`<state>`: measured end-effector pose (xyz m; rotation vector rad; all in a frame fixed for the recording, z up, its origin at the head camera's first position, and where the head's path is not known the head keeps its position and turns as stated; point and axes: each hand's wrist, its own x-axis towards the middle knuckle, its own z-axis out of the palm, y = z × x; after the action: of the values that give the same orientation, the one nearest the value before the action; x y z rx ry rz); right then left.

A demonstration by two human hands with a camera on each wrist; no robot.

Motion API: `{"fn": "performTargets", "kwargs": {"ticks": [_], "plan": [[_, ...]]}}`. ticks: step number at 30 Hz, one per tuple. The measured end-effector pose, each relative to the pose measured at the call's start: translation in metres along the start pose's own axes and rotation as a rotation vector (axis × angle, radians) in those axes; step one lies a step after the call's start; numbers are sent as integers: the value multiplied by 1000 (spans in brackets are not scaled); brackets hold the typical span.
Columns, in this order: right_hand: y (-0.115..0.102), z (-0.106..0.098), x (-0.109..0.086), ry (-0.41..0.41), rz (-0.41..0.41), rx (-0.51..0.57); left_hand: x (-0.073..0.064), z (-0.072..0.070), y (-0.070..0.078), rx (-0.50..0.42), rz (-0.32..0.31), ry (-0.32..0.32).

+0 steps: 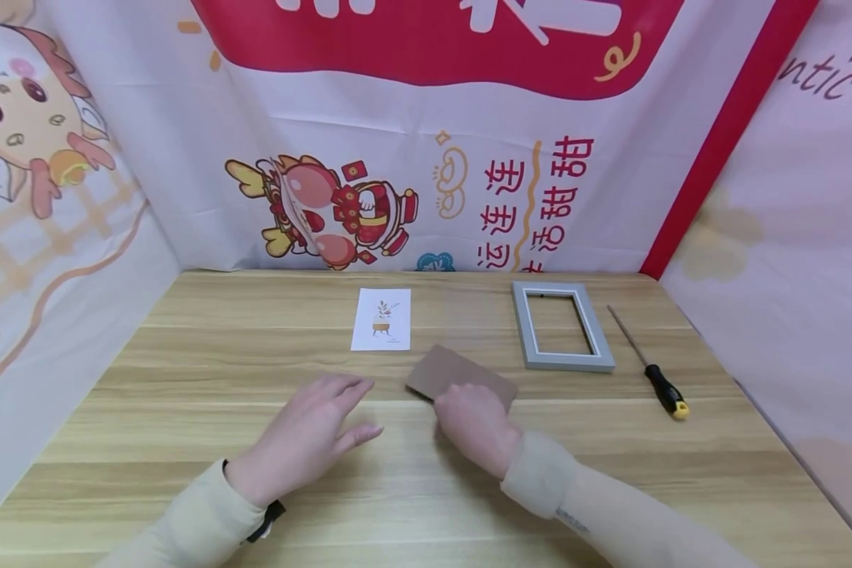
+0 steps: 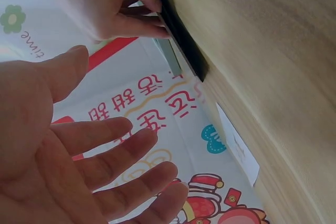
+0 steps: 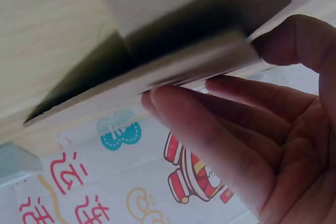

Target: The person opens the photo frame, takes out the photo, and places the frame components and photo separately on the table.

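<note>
My right hand [image 1: 477, 426] pinches a brown backing board [image 1: 449, 369] by its near edge and holds it tilted just over the table. In the right wrist view, thumb and fingers grip the board's edge, and a flap [image 3: 205, 9] stands out from one of its faces. My left hand [image 1: 305, 430] hovers to the left with fingers spread and nothing in them. Behind the board lies a small white picture card [image 1: 381, 308] with a potted plant printed on it. To the right rests a grey picture frame [image 1: 568, 362], its middle see-through to the wood.
A screwdriver [image 1: 663, 388] with a black and yellow handle lies right of the frame. The wooden table [image 1: 206, 363] meets a printed cloth [image 1: 412, 110] along its back edge, with more cloth at both sides.
</note>
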<state>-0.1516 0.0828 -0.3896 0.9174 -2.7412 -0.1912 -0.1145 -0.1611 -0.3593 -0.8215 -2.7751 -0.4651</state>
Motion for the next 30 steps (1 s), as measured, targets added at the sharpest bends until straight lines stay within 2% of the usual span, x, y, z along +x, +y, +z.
{"fn": "performTargets", "kwargs": {"ticks": [3, 6, 8, 10, 13, 18, 21, 23, 29, 30], "plan": [[3, -2, -5, 72, -29, -43, -1, 0, 2, 4, 0, 4], [10, -8, -8, 181, -27, -87, -2, -2, 2, 11, 0, 6], [16, -17, -9, 198, 8, -73, -1, -3, 1, 13, -1, 7], [26, -28, -9, 189, 39, -9, 0, -5, 0, 13, -10, 5], [44, -46, -8, 115, 114, 159, 2, -7, -2, 7, -25, 8], [78, -58, -9, 88, 241, 445, 5, -12, -5, -12, -57, 4], [92, -56, -14, 72, 316, 608, 7, -15, -7, -19, -79, -10], [96, -52, -18, 50, 362, 754, 9, -16, -9, -20, -88, -19], [91, -29, -26, -81, 511, 1233, 10, -15, -11, -18, -85, -23], [89, -25, -26, -97, 526, 1271, 10, -14, -11, -15, -82, -21]]}}
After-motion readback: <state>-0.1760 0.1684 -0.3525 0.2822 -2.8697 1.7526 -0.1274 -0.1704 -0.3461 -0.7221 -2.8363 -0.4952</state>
